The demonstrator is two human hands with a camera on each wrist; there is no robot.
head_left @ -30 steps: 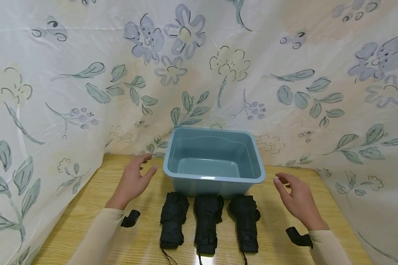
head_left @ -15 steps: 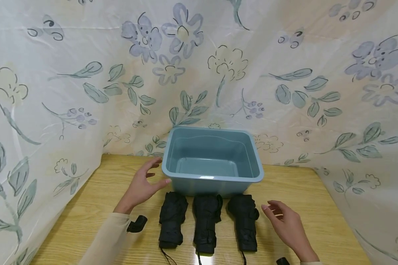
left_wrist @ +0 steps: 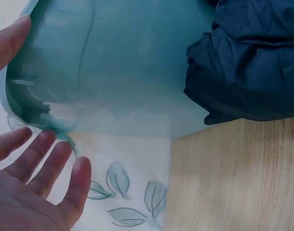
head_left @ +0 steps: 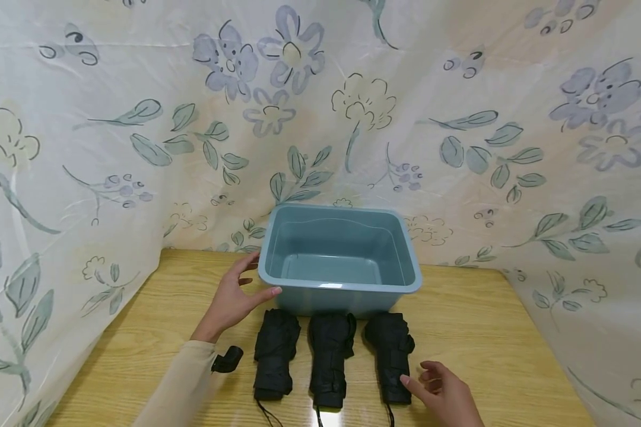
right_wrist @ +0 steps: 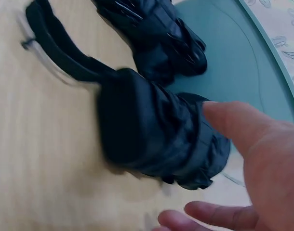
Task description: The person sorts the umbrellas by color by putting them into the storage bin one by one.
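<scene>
Three black folded umbrellas lie side by side on the wooden table: the left umbrella [head_left: 275, 356], the middle umbrella [head_left: 328, 362] and the right umbrella [head_left: 392, 359]. Just behind them stands a blue-green plastic bin [head_left: 342, 302]. My left hand [head_left: 232, 299] is spread around the bin's front left corner, its thumb by the front wall and its fingers by the side. Whether it touches the bin I cannot tell. Beside the lower end of the right umbrella is my right hand [head_left: 443, 394], fingers apart, its thumb overlapping the umbrella in the head view. A strap [right_wrist: 65, 53] trails from that umbrella.
A floral sheet [head_left: 352, 118] hangs behind and on both sides of the table [head_left: 475, 332]. A black wrist camera [head_left: 227, 359] sticks out from my left sleeve. Cords extend from the umbrellas toward the table's near side.
My left hand has moved right to the bin's corner. My right hand has come down and left, from beside the bin to the right umbrella. Bin and umbrellas stay in place.
</scene>
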